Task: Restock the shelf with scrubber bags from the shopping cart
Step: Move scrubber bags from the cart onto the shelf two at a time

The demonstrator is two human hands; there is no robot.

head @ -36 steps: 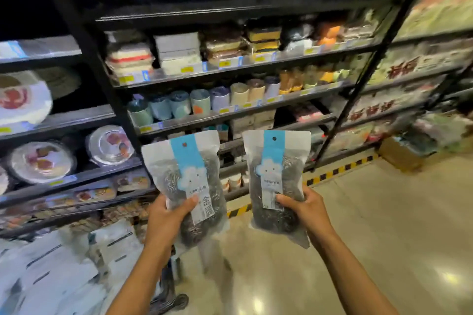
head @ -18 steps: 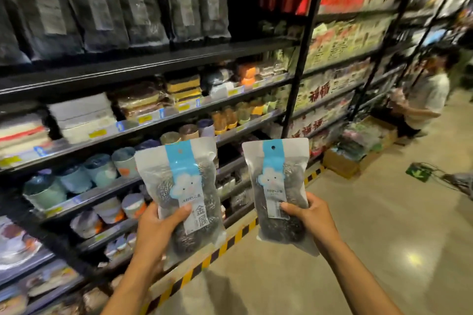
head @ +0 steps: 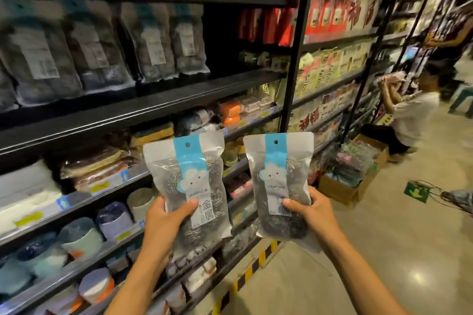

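Note:
My left hand [head: 166,222] grips the lower part of a clear scrubber bag [head: 189,176] with a blue strip and a cloud logo, steel wool inside. My right hand [head: 311,212] grips a second, matching scrubber bag [head: 279,174]. Both bags are upright in front of me, at about the level of the middle shelves. Above and to the left, a black shelf [head: 158,102] carries a row of the same scrubber bags [head: 102,43] standing side by side, with a dark gap at the row's right end. The shopping cart is out of view.
Lower shelves hold sponges, cloths and cups [head: 82,238]. A black upright post [head: 294,64] divides the shelving bays. Open cardboard boxes [head: 350,176] sit on the floor to the right, where a crouching person [head: 409,115] works. Yellow-black tape [head: 245,276] edges the shelf base.
My view has lifted from the lower shelves up to the shelf of scrubber bags. Both hands have risen with their bags and keep the same grip.

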